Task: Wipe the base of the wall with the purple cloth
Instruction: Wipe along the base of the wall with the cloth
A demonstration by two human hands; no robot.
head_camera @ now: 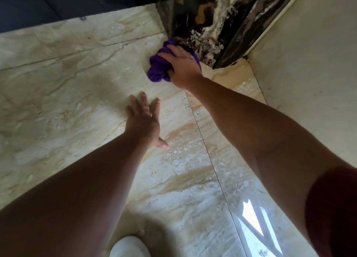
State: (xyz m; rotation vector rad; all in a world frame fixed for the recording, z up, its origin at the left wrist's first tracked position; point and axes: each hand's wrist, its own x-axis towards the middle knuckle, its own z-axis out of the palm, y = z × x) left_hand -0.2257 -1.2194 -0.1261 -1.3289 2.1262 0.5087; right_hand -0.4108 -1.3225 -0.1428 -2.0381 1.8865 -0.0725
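Two hands, right hand (182,67) seemingly pressing purple cloth (158,66) against wall base (204,50)

- The right hand (181,65) presses a bunched purple cloth (159,66) against the foot of the dark marbled wall (204,21), where it meets the floor.
- The left hand (144,119) rests flat, fingers spread, on the beige marble floor (58,86).
- A white shoe (129,247) shows below.

Glossy beige marble floor (77,83), sunlit.
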